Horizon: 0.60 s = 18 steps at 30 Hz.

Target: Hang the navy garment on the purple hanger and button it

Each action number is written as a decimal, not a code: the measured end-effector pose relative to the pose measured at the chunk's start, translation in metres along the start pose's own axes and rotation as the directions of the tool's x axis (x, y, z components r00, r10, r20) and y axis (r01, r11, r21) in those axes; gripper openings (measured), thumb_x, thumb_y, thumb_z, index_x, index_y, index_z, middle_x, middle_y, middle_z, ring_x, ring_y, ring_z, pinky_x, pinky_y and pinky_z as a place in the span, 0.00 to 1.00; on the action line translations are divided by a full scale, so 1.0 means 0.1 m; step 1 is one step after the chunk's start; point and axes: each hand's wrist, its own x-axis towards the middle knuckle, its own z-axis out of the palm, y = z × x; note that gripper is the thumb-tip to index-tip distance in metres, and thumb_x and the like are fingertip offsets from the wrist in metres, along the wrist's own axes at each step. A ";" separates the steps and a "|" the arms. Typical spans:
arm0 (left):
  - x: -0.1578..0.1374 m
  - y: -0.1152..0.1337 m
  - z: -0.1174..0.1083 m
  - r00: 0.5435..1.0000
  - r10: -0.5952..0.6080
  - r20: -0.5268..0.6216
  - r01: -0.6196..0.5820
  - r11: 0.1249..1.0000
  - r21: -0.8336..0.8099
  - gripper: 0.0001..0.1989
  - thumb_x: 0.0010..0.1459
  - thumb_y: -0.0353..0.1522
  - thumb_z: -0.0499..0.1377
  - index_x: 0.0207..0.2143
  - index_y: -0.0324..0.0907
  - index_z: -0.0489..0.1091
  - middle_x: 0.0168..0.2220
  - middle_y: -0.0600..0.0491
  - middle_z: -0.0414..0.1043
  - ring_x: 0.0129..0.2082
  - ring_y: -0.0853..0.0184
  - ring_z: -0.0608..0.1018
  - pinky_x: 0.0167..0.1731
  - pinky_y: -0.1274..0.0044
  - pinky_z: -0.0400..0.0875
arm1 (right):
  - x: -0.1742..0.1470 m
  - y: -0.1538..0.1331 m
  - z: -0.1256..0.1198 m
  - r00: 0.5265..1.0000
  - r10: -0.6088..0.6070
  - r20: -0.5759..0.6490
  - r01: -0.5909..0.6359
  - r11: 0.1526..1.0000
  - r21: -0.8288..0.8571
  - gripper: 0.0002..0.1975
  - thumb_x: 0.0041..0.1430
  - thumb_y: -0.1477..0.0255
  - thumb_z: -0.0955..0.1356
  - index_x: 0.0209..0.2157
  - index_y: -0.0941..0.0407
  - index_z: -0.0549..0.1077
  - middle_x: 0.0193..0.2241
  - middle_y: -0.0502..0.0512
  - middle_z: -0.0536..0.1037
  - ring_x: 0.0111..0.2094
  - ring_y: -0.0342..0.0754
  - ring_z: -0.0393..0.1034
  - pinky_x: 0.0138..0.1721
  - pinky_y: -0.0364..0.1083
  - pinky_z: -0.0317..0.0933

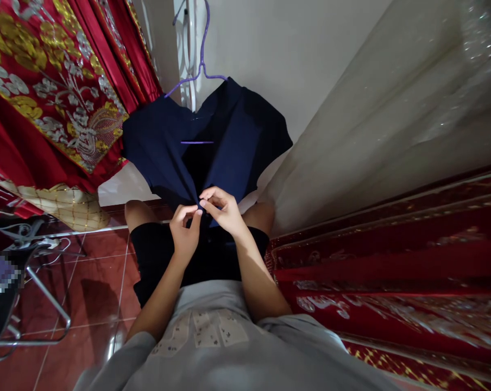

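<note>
A dark navy short-sleeved shirt [237, 136] hangs in front of me on a purple hanger [202, 65]. Its front falls apart in a V, and the hanger's lower bar shows across the gap. Both hands meet at the bottom of that V. My left hand [185, 225] pinches the shirt's front edge between thumb and fingertips. Just above and to the right, my right hand [223, 209] pinches the same spot, its fingertips nearly touching the left ones. Whatever small detail lies between the fingertips is hidden.
Red fabric with gold and silver sequins [66, 81] hangs at the left. At lower left stands a metal-framed chair [50, 293] on red floor tiles [101, 260]. A pale sheet [363, 119] and red embroidered cloth [392, 271] line the right side.
</note>
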 end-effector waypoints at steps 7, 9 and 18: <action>0.04 0.01 -0.04 0.996 0.069 0.064 -0.074 0.994 0.079 0.07 0.68 0.35 0.62 0.39 0.40 0.76 0.36 0.50 0.73 0.37 0.67 0.77 0.38 0.77 0.73 | 0.01 -0.01 0.01 0.983 -0.091 -0.159 0.069 0.988 -0.137 0.12 0.64 0.59 0.70 0.36 0.54 0.73 0.30 0.51 0.75 0.28 0.44 0.67 0.34 0.46 0.63; 0.05 0.02 -0.05 0.993 0.084 0.088 -0.093 0.990 0.102 0.07 0.68 0.35 0.61 0.39 0.40 0.75 0.36 0.50 0.72 0.37 0.66 0.77 0.38 0.77 0.73 | 0.15 -0.07 -0.07 0.970 -0.177 -0.169 0.134 0.962 -0.239 0.12 0.66 0.60 0.68 0.36 0.54 0.73 0.31 0.52 0.75 0.29 0.45 0.68 0.36 0.47 0.64; 0.05 0.13 0.06 0.956 0.243 0.166 -0.276 0.935 0.221 0.07 0.70 0.33 0.57 0.40 0.40 0.74 0.34 0.50 0.70 0.33 0.65 0.75 0.36 0.74 0.71 | 1.66 -0.85 -0.53 0.814 -0.576 -0.067 0.384 0.622 -0.682 0.12 0.72 0.62 0.64 0.40 0.55 0.71 0.31 0.51 0.74 0.32 0.44 0.71 0.41 0.47 0.66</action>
